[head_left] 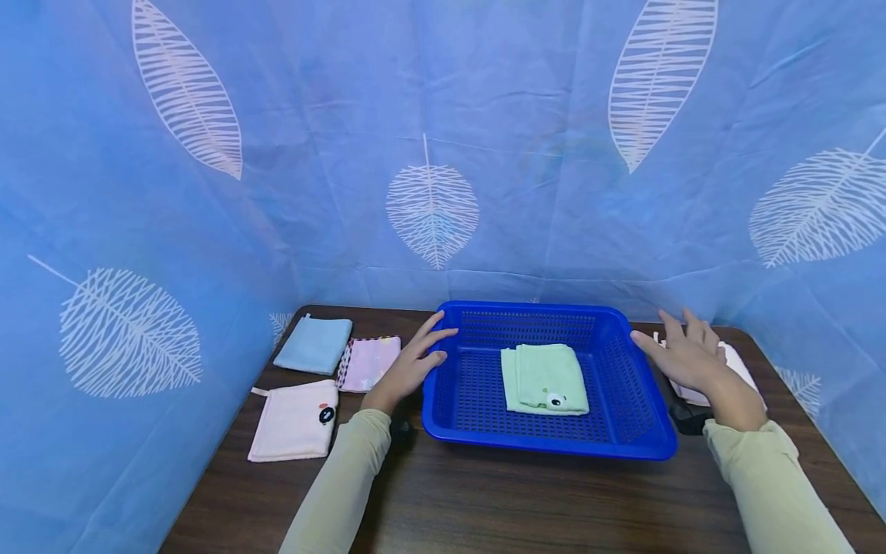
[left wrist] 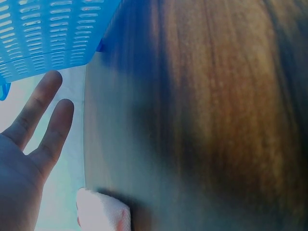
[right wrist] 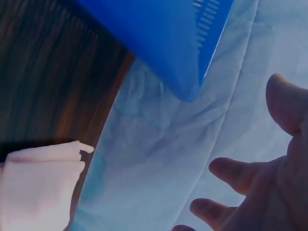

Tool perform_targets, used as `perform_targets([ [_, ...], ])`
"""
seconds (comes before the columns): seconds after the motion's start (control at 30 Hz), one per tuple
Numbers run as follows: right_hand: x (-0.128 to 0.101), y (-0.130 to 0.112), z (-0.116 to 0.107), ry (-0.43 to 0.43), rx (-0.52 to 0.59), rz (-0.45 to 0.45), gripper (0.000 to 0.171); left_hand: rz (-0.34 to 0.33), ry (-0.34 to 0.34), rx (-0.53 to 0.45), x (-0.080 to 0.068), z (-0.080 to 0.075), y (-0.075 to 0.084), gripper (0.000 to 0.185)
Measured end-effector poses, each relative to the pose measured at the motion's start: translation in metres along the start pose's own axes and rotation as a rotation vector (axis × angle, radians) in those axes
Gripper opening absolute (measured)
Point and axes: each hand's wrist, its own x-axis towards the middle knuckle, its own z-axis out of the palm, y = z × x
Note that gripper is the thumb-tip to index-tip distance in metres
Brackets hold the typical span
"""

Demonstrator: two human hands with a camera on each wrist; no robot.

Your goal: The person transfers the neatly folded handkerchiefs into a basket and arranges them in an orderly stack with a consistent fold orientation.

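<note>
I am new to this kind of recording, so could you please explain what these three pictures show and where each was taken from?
There is no machine here, only a person's left hand and right hand. The widest picture comes from a camera on the head, looking forward and down; the other two come from cameras on the left and right wrists. On the brown wood-grain table sits a blue perforated plastic basket with a folded light green towel inside. To its left lie a light blue towel, a patterned pink towel and a pale towel with a black round mark; a pale pink towel lies to its right. Nothing is held: both hands are at the basket's sides with fingers spread, though I cannot tell whether the left hand touches it.
</note>
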Motion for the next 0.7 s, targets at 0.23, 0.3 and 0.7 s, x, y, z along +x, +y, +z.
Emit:
perform_targets([
  [0.23, 0.001, 0.009, 0.001, -0.004, 0.005, 0.010, 0.099, -0.001, 0.006, -0.001, 0.000, -0.001, 0.001, 0.043],
  [0.3, 0.001, 0.012, 0.001, -0.013, 0.020, 0.011, 0.099, -0.003, 0.006, 0.000, 0.000, -0.001, 0.001, 0.044],
  [0.7, -0.003, 0.042, 0.010, 0.004, 0.023, 0.056, 0.100, -0.008, -0.004, 0.013, -0.002, 0.000, 0.004, 0.044],
])
